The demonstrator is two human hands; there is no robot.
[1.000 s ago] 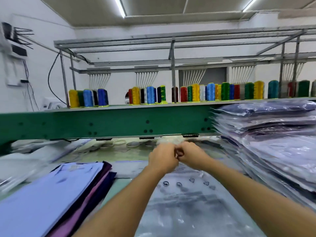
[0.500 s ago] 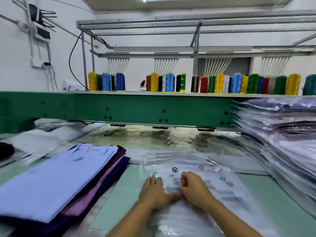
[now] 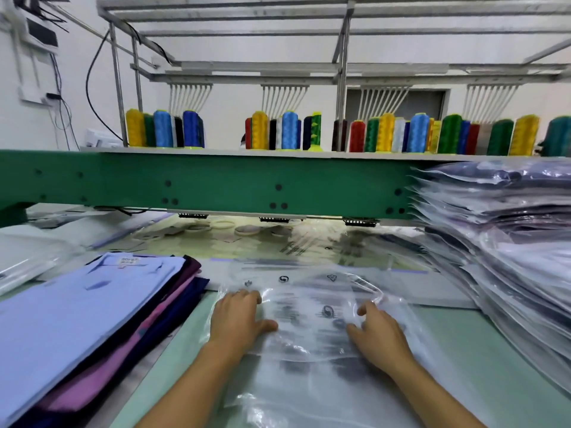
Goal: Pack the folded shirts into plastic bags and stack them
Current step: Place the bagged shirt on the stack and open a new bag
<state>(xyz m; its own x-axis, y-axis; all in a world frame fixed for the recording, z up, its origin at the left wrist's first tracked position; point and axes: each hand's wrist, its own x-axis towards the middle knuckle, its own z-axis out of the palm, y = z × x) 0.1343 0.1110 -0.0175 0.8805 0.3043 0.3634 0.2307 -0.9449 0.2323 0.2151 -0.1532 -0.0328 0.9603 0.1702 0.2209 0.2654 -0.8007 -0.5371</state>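
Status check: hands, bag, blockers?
Left hand and right hand open, pressing plastic bag flat. Bag looks empty. Folded shirts left, bagged stack right; nothing between.

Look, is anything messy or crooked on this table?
A little. The folded shirts on the left sit staggered, pink and navy edges poking out under the blue one. The plastic bag in the middle is wrinkled. Nothing looks spilled or torn.

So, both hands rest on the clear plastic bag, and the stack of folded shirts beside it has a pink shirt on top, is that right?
Not quite: in the head view a light blue shirt tops the stack of folded shirts; the pink shirt lies lower. The left hand and right hand do rest on the clear plastic bag.
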